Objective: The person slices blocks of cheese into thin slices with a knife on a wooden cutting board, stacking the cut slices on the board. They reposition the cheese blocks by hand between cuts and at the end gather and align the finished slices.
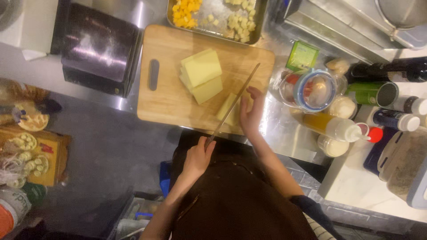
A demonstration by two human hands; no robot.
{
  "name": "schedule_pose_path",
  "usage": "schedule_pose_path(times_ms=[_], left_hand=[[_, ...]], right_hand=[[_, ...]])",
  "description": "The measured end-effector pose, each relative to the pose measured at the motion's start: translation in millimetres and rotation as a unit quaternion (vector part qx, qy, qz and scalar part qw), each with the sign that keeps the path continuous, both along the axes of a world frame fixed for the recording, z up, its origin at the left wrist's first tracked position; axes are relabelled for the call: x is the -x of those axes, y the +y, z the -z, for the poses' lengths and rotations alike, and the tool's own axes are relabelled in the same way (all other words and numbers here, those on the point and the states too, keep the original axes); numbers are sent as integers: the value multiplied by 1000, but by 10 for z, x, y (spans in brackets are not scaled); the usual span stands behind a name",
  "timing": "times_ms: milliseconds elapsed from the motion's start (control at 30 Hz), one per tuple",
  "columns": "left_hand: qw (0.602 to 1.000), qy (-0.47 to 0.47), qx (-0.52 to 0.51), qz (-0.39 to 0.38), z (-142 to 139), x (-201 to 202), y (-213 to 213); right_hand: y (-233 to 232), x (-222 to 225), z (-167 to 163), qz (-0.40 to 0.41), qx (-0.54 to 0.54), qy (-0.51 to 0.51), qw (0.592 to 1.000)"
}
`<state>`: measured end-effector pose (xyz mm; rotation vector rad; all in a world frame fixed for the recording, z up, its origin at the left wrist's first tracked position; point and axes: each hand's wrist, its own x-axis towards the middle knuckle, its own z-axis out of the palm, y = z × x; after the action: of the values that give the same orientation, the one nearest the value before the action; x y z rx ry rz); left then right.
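Observation:
My left hand [198, 156] grips the handle of a long knife [235, 100], whose blade slants up and right across a wooden cutting board [164, 95]. The blade lies over a small pale yellow cheese block [226, 109] near the board's front edge. My right hand [251, 113] rests on that block, just right of the blade, fingers curled. A stack of larger cheese slabs [202, 75] sits in the middle of the board, apart from both hands.
A metal tray [260, 20] with diced orange and pale cheese stands behind the board. To the right are a round lidded container [313, 91], a squeeze bottle [333, 126], jars and dark bottles. A dark box [100, 49] stands to the left on the steel counter.

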<state>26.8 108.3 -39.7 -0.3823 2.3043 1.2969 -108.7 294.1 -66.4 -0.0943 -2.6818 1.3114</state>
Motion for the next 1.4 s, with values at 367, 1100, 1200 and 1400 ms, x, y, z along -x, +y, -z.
schedule_pose_path(times_ms=[367,1100,1200,1400], left_hand=[[1000,5,27,-7,8,48,-45],[999,-40,3,1,-123,116,-83],[997,-73,0,25,-96,135,-121],[999,-40,7,9,-29,74,-104]], right_hand=[[-134,-199,156,-101,-68,58,991],[-89,-242,261,-95,-46,31,994],[-89,-133,130,-75,-110,82,988],[22,723,-264,-170,-143,214,951]])
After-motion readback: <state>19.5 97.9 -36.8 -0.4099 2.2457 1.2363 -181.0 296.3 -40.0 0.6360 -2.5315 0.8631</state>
